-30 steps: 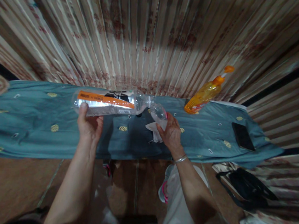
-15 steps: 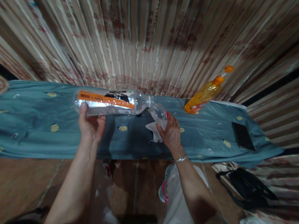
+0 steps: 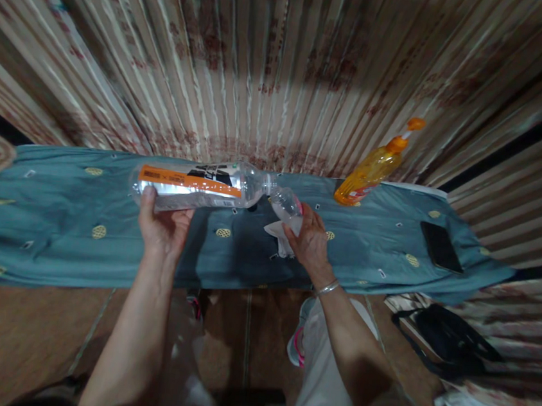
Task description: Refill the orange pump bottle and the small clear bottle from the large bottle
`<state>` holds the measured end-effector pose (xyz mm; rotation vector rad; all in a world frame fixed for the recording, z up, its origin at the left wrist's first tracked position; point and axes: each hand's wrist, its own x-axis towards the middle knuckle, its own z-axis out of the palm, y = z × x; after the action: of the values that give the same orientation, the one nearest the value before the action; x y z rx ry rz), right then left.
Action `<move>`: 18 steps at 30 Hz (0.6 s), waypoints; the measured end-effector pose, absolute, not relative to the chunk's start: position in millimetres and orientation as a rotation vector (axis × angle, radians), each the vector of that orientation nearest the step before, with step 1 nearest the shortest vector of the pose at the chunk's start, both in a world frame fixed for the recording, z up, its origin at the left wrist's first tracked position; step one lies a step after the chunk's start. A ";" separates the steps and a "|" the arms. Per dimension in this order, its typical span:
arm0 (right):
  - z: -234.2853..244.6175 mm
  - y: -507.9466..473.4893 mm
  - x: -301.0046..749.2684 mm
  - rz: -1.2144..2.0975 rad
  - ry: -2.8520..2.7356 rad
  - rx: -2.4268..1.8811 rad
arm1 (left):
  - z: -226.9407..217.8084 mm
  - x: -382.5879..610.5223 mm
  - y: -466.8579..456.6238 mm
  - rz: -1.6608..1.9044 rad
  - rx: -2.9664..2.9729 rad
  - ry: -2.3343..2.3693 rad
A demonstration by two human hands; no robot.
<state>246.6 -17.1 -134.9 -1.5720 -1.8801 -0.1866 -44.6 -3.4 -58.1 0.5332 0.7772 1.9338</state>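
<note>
My left hand (image 3: 165, 224) is closed around the base end of a large clear plastic bottle (image 3: 195, 185) with an orange, silver and black label. The bottle lies nearly level above the table, its neck pointing right. My right hand (image 3: 310, 238) grips a smaller clear plastic bottle (image 3: 286, 204), tilted, with its upper end close to the large bottle's mouth. Whether the two mouths touch, I cannot tell. Beneath my right hand a white tissue-like piece (image 3: 283, 238) rests on the cloth.
A teal patterned cloth (image 3: 60, 226) covers the narrow table. An orange pump bottle (image 3: 369, 174) stands at the back right, and a black phone (image 3: 441, 247) lies at the right end. On the floor is a black bag (image 3: 450, 341). Pleated curtains (image 3: 247, 58) hang behind.
My left hand and the large bottle have shifted slightly left. My right hand with the smaller bottle has hardly moved.
</note>
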 end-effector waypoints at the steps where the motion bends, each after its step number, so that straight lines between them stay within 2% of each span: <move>1: -135.2 -17.1 246.7 -0.186 -1.882 -1.570 | -58.5 -45.6 -3.8 1.910 0.541 0.788; 18: -137.0 -16.7 246.1 -0.160 -1.871 -1.567 | -65.3 -50.5 -2.1 1.843 0.616 0.882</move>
<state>246.1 -16.7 -137.0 -1.5675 -1.8715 -0.1604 -50.5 -2.1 -65.3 0.6157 0.8817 1.8434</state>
